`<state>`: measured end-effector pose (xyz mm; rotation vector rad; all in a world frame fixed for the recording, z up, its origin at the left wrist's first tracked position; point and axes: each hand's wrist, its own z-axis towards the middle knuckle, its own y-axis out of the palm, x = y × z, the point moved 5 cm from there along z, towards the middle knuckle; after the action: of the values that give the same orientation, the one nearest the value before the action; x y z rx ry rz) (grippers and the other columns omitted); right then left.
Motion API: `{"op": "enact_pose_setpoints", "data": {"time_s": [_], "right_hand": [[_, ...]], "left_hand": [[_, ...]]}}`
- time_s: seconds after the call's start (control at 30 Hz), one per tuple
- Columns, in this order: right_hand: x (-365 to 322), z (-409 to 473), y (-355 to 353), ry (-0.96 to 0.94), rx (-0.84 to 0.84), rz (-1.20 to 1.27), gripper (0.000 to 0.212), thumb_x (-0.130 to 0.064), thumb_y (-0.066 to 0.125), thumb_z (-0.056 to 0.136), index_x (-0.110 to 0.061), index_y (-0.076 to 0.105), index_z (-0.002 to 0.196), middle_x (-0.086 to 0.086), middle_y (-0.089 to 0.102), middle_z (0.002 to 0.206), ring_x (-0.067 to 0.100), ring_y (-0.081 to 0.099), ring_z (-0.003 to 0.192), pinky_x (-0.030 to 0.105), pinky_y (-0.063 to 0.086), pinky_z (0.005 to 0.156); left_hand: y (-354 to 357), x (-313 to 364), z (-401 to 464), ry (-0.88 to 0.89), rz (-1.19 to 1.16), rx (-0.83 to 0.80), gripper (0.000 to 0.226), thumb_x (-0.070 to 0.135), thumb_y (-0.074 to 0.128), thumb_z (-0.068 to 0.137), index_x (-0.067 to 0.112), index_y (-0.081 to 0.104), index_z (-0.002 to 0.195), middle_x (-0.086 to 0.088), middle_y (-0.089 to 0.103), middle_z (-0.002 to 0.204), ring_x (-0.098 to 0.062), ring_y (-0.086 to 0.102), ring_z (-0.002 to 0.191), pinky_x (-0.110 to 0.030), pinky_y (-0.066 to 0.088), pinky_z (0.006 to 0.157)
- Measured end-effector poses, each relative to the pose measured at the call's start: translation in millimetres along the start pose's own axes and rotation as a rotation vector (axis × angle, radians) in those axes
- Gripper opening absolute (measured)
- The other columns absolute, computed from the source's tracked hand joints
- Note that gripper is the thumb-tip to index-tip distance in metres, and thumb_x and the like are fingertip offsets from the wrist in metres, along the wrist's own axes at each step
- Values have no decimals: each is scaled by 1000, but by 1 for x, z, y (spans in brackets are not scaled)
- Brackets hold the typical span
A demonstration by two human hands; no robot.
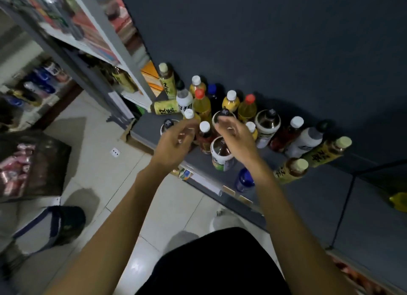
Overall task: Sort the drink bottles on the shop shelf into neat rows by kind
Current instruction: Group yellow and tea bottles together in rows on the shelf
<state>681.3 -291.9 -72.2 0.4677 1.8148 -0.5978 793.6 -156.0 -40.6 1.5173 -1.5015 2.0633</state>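
Note:
Several mixed drink bottles stand on a dark grey shelf (154,127) against a dark wall. Among them are yellow-labelled tea bottles (167,80), red-capped yellow drinks (202,103), white bottles (184,100) and wide brown-topped bottles (221,154). One tea bottle (165,107) lies on its side at the shelf's left end. My left hand (174,140) hovers over the front left bottles, fingers loosely curled and holding nothing. My right hand (235,136) hovers beside it, over a black-capped bottle (223,116), fingers loosely bent and apart from it. Motion blur smears both hands.
A tall white shelf unit (114,52) with goods stands to the left. A blue-capped bottle (244,180) shows on the lower level below the shelf edge. A yellow bottle (399,201) lies at far right. A pale tiled floor (92,154) and a dark box (33,165) lie lower left.

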Motion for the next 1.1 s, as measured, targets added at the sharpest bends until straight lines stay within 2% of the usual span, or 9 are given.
{"op": "enact_pose_setpoints", "data": {"time_s": [0.1, 0.23, 0.33, 0.5, 0.57, 0.67, 0.83, 1.0, 1.1], "right_hand": [[2, 24, -18, 33, 91, -8, 31, -31, 59, 94, -20, 61, 123, -9, 62, 121, 6, 59, 107, 16, 45, 87], [7, 48, -37, 59, 198, -77, 29, -26, 61, 94, -19, 59, 122, -10, 60, 113, 3, 57, 98, 8, 40, 78], [10, 70, -42, 106, 335, -98, 33, -19, 63, 91, -15, 57, 123, -3, 60, 116, 5, 59, 94, 8, 42, 78], [4, 98, -43, 202, 546, -365, 40, -14, 62, 89, -12, 53, 128, 6, 42, 126, 20, 57, 97, 19, 40, 85], [7, 108, -41, 295, 530, -435, 46, -14, 63, 88, -10, 50, 132, 13, 43, 130, 27, 54, 107, 21, 36, 85], [15, 122, -36, 397, 490, -522, 48, -10, 66, 85, -8, 49, 131, 17, 47, 129, 33, 51, 114, 32, 40, 91], [23, 129, -35, 469, 640, -535, 28, -5, 59, 88, -2, 50, 114, 21, 62, 108, 38, 60, 99, 33, 43, 74], [15, 123, -33, 509, 660, -657, 30, -23, 57, 94, -7, 48, 117, 22, 65, 104, 42, 62, 94, 45, 49, 77], [5, 112, -26, 494, 729, -712, 32, -31, 55, 95, -9, 48, 117, 19, 66, 104, 42, 62, 94, 41, 45, 73]], "left_hand": [[-7, -8, 35, -13, -17, -18, 35, 7, 46, 90, 14, 60, 122, 6, 63, 108, 0, 58, 92, -8, 43, 80], [-5, -27, 82, -59, -47, -79, 36, 6, 48, 88, 25, 58, 118, 8, 62, 105, 6, 58, 90, -10, 44, 78], [5, -35, 111, -50, -66, -120, 45, 15, 49, 80, 18, 57, 124, 1, 61, 111, -9, 59, 99, -25, 48, 84], [17, -61, 158, -77, 57, -125, 55, 5, 62, 79, 13, 51, 132, -15, 47, 130, -28, 49, 115, -32, 42, 98], [17, -74, 174, -99, 66, -177, 56, 3, 66, 78, 11, 51, 132, -16, 51, 126, -30, 51, 112, -34, 43, 91], [19, -86, 194, 1, 126, -263, 38, 3, 70, 73, 5, 61, 110, -15, 60, 106, -33, 56, 99, -28, 35, 77], [28, -95, 204, 96, 144, -379, 29, 8, 70, 77, 7, 55, 101, -12, 59, 100, -27, 53, 94, -31, 35, 73], [36, -84, 192, 127, 20, -411, 26, 8, 67, 85, 9, 54, 106, -9, 60, 103, -24, 52, 96, -28, 35, 73], [37, -79, 194, 118, 23, -408, 26, 8, 66, 85, 7, 53, 108, -10, 60, 104, -25, 53, 98, -29, 39, 78]]}}
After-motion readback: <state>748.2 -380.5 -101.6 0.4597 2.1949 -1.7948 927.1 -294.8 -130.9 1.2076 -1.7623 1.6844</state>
